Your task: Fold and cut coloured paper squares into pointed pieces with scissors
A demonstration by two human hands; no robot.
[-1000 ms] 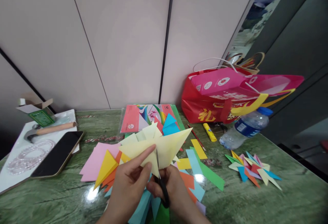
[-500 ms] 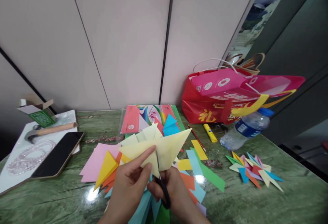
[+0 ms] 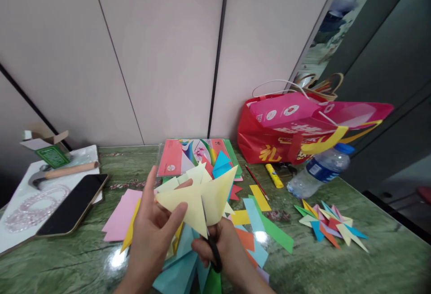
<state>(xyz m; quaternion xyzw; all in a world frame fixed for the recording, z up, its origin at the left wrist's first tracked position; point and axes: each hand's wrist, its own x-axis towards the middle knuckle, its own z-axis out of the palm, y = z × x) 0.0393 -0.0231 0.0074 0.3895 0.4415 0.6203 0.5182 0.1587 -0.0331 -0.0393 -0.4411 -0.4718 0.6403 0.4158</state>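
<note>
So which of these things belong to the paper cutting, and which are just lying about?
Belonging to the cutting:
pale yellow pointed paper, in the left hand
black-handled metal scissors, in the right hand
loose coloured paper pieces, probably

Seemingly just lying about:
black-screened flat phone
wooden-handled hammer
clear plastic bottle with blue cap
glossy red bag

The left hand point(image 3: 151, 224) has one finger point(image 3: 148, 193) up high and its thumb point(image 3: 175, 220) pointing toward the right hand point(image 3: 224, 242). The right hand is near, a bit lower, its fingers point(image 3: 202, 249) curled in.
</note>
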